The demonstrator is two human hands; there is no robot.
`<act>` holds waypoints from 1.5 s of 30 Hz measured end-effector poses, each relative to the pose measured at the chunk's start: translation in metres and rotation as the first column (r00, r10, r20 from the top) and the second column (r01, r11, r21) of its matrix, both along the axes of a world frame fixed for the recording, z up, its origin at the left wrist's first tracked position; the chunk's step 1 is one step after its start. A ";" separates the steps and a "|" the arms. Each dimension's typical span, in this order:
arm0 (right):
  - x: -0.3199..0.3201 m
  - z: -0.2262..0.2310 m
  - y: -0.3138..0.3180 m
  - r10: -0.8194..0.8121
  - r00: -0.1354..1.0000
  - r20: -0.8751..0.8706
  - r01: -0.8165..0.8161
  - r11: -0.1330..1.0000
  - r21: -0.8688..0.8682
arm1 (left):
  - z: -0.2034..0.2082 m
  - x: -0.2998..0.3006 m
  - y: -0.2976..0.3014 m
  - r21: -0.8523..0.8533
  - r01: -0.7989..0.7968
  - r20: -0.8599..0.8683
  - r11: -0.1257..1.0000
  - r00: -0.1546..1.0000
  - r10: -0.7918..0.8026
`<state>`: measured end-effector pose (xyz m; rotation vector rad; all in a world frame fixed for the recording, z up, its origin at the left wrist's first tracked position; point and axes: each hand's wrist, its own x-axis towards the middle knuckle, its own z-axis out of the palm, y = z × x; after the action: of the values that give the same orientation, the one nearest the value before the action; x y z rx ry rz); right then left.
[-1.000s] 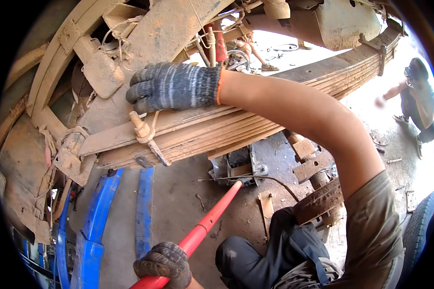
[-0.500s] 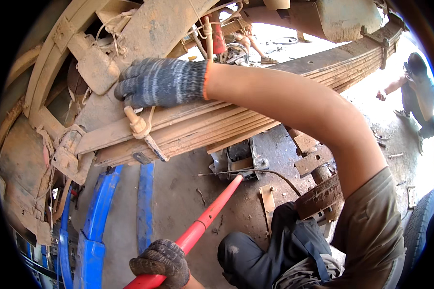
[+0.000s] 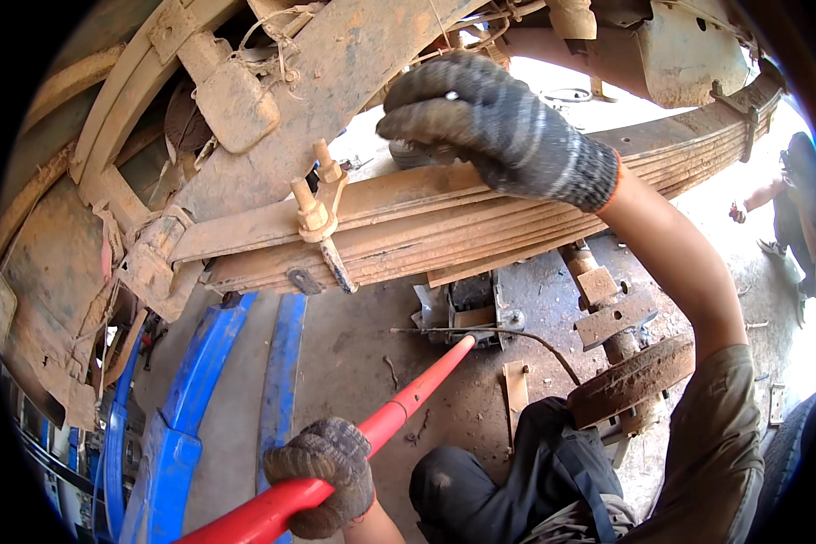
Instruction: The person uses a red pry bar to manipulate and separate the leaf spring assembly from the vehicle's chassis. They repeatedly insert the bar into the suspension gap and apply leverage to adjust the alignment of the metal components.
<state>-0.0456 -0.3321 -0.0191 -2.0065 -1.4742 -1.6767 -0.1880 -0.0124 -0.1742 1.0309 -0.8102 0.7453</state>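
My left hand [image 3: 322, 476], in a grey knit glove, is wrapped round a long red bar [image 3: 412, 392]. The bar slopes up and away to a dirty metal jack-like unit [image 3: 467, 313] on the floor. Above it runs a rusty leaf spring pack [image 3: 480, 227], a stack of long curved plates. My right hand [image 3: 508, 127], gloved too, hovers at the spring's upper edge with its fingers loosely bent and nothing visible in them. Whether it touches the spring I cannot tell. A clamp with a bolt and nut [image 3: 313, 213] sits round the spring's left part.
A dusty vehicle frame [image 3: 326, 82] crosses the top. Blue metal legs [image 3: 190, 381] stand at the lower left. A rusty hub-like part [image 3: 630, 381] is beside my knees, near a tyre [image 3: 789, 453] at the right edge. Another person [image 3: 798, 199] crouches at the far right.
My right hand has come off the frame and spring's left end and moved right, uncovering the clamp bolts. My left hand and the red bar have shifted slightly right; the whole view has shifted a little.
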 end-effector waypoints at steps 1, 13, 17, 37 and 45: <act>-0.002 -0.003 -0.002 0.065 0.998 -0.023 -0.064 0.997 0.049 | 0.000 0.000 -0.003 -0.004 -0.006 -0.001 1.000 1.000 0.006; 0.008 -0.035 -0.004 0.342 0.869 -0.357 -0.181 0.892 0.413 | -0.071 -0.004 -0.039 -0.008 -0.559 0.025 0.829 0.829 0.559; 0.012 -0.029 -0.005 0.233 0.928 -0.289 -0.135 0.937 0.324 | -0.173 -0.036 -0.058 0.304 -0.908 0.176 0.289 0.352 0.919; 0.015 -0.033 -0.006 0.345 0.764 -0.546 -0.140 0.914 0.381 | -0.155 -0.151 0.128 0.687 -0.494 -0.459 0.533 0.274 0.845; 0.016 -0.030 0.001 0.379 0.645 -0.664 -0.113 0.906 0.407 | 0.129 0.051 0.051 0.545 -0.805 0.530 0.233 0.547 0.648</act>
<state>-0.0295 -0.3314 -0.0495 -1.8260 -1.0111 -0.7515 -0.1374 0.0388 -0.0455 2.2569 -0.7798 1.4060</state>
